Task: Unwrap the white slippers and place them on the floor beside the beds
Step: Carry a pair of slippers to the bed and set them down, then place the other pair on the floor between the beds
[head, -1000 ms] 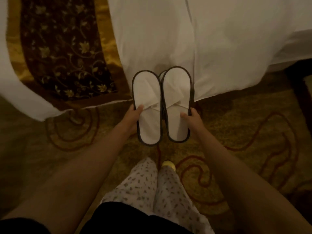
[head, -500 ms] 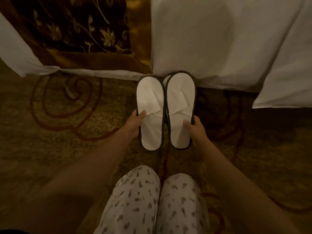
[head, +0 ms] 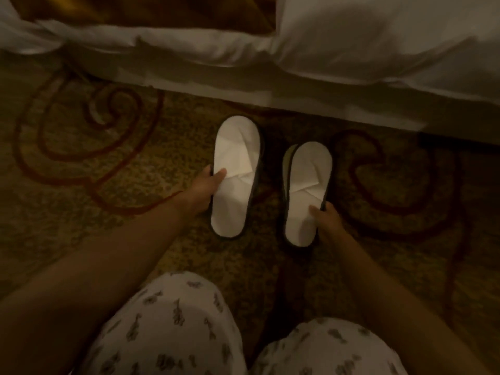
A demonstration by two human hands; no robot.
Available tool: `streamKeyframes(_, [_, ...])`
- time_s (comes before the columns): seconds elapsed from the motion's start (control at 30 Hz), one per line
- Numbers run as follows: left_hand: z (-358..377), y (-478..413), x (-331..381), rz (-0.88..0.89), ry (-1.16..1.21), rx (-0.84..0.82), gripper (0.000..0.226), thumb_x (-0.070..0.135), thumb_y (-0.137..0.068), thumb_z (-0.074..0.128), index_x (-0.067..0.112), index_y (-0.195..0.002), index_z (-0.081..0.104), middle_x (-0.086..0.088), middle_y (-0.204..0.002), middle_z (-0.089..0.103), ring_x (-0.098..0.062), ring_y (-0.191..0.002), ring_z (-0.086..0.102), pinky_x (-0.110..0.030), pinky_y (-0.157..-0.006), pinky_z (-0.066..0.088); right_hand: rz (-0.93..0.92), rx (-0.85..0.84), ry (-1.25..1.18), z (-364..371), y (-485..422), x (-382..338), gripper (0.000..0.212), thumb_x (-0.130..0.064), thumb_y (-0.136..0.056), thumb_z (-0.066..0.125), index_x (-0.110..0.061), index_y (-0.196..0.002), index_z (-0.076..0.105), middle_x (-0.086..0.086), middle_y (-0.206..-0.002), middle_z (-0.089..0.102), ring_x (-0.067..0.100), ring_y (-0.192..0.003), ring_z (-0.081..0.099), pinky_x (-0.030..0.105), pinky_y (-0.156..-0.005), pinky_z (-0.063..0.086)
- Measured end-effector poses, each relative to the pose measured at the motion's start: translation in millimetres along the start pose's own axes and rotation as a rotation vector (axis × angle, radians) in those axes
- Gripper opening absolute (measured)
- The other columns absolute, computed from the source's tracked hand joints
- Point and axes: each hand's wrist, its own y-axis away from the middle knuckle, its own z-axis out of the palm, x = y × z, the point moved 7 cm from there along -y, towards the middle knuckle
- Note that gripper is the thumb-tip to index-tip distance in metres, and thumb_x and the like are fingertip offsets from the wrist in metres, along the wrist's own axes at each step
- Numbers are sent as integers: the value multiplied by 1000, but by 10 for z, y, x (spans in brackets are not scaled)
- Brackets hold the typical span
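Two white slippers with dark edging are low over the patterned carpet, just in front of the bed's white skirt. My left hand (head: 201, 189) grips the left slipper (head: 236, 161) at its left edge, thumb on top. My right hand (head: 326, 216) grips the right slipper (head: 307, 180) at its right edge near the heel; this slipper is tilted, its left rim lifted. A gap of carpet separates the two. Whether the soles touch the floor cannot be told.
The bed (head: 351, 58) with white bedding and a gold-brown runner (head: 173, 12) spans the top. Swirl-patterned carpet (head: 94, 147) lies all around. My knees in printed white trousers (head: 173, 328) fill the bottom.
The slippers, held together side by side before, have been lowered toward the carpet and pulled apart. The view has dropped closer to the floor as I crouch.
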Motion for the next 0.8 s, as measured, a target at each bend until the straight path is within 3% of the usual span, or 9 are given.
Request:
streamKeyframes(0.1, [-41,14,80,22,28,42,49,22,-97,46,14,-143,31,-12,-141,46,-26,-120,49,-36,-96,44,-13,54,106,92,9,-16,54,-16,-91,56,-3,-139,34,19,-142,42,37,-127,43,48,-103,42])
streamKeyframes(0.3, [85,52,83,22,-36,-51,52,24,-97,46,14,-144,30,-12,-142,45,-24,-118,50,-37,-97,45,-155,157,566,46,57,-185,54,-25,-90,57,0,-135,38,21,-141,37,37,-127,40,46,-105,38])
streamKeyframes(0.5, [154,100,139,49,-181,-33,49,28,-96,46,15,-142,32,-12,-140,47,-28,-121,50,-38,-94,46,-257,254,734,-39,123,-239,50,-22,-94,49,2,-135,35,25,-138,39,38,-126,38,43,-107,32])
streamKeyframes(0.63, [217,59,214,227,-593,8,45,30,-97,44,10,-136,39,-15,-134,51,-31,-119,51,-33,-94,41,-663,373,746,90,403,-676,45,-16,-93,47,-1,-135,38,22,-135,43,34,-124,39,40,-106,32])
streamKeyframes(0.73, [372,60,300,455,-990,0,38,25,-97,43,2,-127,45,-24,-119,58,-37,-107,55,-37,-84,44,-1039,255,740,398,681,-1085,54,-13,-90,52,-4,-139,34,18,-144,39,31,-132,36,39,-113,26])
streamKeyframes(0.8, [478,146,363,574,-1193,-3,35,25,-96,43,3,-123,48,-23,-112,60,-37,-104,55,-40,-79,44,-1160,161,905,614,825,-1241,63,-13,-87,55,-8,-144,28,14,-151,31,29,-139,28,41,-116,19])
